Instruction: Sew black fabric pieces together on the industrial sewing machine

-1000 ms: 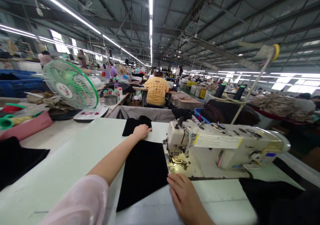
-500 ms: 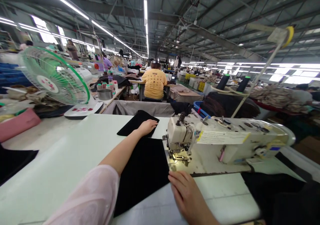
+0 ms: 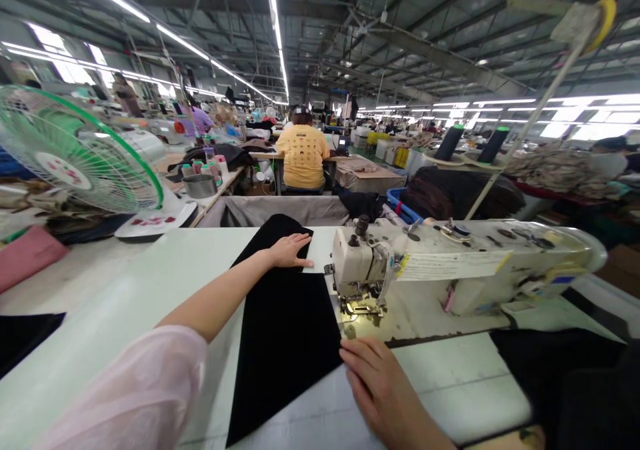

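A long piece of black fabric (image 3: pixel 285 330) lies flat on the white sewing table (image 3: pixel 125 310), left of a cream sewing machine (image 3: pixel 450 263). My left hand (image 3: pixel 290 250) reaches far forward and rests flat, fingers stretched out, on the fabric's far end. My right hand (image 3: pixel 383 387) lies palm down at the fabric's near right corner, just in front of the lit needle plate (image 3: pixel 357 310); its fingers lie flat.
A green-rimmed fan (image 3: pixel 75 153) stands at the back left beside pink cloth (image 3: pixel 27 253). More black fabric lies at the left edge (image 3: pixel 25 337) and at the lower right (image 3: pixel 565 370). A person in a yellow shirt (image 3: pixel 303 157) sits ahead. Thread cones (image 3: pixel 447 143) stand behind the machine.
The far end of the black fabric has been smoothed out straight under my left hand, which slid slightly forward. My right hand stays at the near corner. The view has shifted right.
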Motion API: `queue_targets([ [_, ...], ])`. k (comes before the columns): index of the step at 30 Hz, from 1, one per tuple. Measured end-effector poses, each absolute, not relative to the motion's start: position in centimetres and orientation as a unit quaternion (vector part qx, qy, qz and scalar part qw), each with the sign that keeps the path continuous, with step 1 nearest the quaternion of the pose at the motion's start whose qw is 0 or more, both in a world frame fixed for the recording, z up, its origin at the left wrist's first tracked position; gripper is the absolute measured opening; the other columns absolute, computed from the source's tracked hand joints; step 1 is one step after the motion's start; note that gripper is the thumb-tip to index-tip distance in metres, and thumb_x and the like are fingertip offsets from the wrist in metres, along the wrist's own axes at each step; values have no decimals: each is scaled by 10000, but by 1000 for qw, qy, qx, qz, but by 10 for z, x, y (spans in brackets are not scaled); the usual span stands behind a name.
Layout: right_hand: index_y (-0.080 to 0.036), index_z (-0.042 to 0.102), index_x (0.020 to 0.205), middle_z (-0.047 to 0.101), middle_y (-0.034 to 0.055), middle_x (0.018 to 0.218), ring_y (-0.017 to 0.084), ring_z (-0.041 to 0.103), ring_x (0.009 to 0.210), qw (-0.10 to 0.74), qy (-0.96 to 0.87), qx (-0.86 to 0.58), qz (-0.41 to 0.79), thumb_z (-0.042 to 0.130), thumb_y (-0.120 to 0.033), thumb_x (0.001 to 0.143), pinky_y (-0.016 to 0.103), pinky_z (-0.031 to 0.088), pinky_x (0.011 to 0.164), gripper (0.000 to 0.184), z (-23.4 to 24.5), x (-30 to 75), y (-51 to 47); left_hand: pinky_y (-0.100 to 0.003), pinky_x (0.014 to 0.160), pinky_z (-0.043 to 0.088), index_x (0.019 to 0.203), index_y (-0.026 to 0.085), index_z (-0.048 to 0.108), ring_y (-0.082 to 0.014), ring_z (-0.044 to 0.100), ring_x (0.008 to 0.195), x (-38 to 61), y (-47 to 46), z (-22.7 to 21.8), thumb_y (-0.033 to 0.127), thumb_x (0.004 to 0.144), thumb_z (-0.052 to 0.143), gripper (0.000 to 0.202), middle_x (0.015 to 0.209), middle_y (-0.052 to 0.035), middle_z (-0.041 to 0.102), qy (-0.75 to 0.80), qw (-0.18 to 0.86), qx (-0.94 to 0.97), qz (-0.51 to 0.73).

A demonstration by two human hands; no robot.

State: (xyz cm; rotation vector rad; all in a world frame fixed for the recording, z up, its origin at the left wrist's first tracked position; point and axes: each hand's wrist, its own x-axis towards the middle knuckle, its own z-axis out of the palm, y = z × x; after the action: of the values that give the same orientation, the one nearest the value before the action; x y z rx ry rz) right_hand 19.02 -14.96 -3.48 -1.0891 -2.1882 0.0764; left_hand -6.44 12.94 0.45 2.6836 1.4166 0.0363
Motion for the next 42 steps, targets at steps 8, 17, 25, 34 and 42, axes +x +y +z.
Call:
queue_targets([
  [8, -225, 588, 1301, 709, 87, 1203, 244, 666, 1067, 362, -849, -385, 0, 469, -107, 941, 433, 580, 927, 397, -23, 189, -156, -501, 999, 434, 1295, 206, 584, -293, 526, 1248, -77, 116, 10, 479, 997, 399, 444, 1405, -125, 554, 539, 5, 840, 63],
  [17, -46, 465, 1430, 447, 202, 1513, 305, 396, 1420, 258, -854, -447, 63, 511, -398, 974, 466, 364, 1160, 578, 7, 89, -89, -585, 1112, 289, 1359, 255, 552, -335, 382, 1384, -95, 91, -1, 360, 997, 396, 408, 1484, -89, 506, 535, -36, 838, 105],
  [25, 5, 485, 1402, 522, 267, 1426, 364, 470, 1351, 178, -809, -558, 46, 500, -544, 955, 507, 303, 1155, 708, -6, 59, -34, -612, 1168, 202, 1393, 199, 501, -307, 401, 1393, -100, 104, -6, 402, 968, 518, 472, 1500, -114, 469, 537, -23, 838, 94],
  [34, 4, 432, 1442, 389, 267, 1526, 360, 346, 1443, 159, -807, -565, 68, 493, -432, 984, 527, 291, 1175, 636, -1, 60, -45, -644, 1126, 292, 1384, 186, 500, -341, 415, 1377, -82, 106, 29, 383, 938, 586, 495, 1493, -138, 455, 606, 15, 790, 89],
  [42, -157, 572, 1290, 587, 119, 1396, 242, 517, 1309, 312, -878, -363, 11, 466, -151, 952, 457, 414, 1136, 354, 26, 130, -158, -316, 1041, 480, 1397, 247, 507, -215, 594, 1221, -57, -64, 52, 366, 956, 492, 457, 1493, -78, 495, 472, 50, 876, 90],
])
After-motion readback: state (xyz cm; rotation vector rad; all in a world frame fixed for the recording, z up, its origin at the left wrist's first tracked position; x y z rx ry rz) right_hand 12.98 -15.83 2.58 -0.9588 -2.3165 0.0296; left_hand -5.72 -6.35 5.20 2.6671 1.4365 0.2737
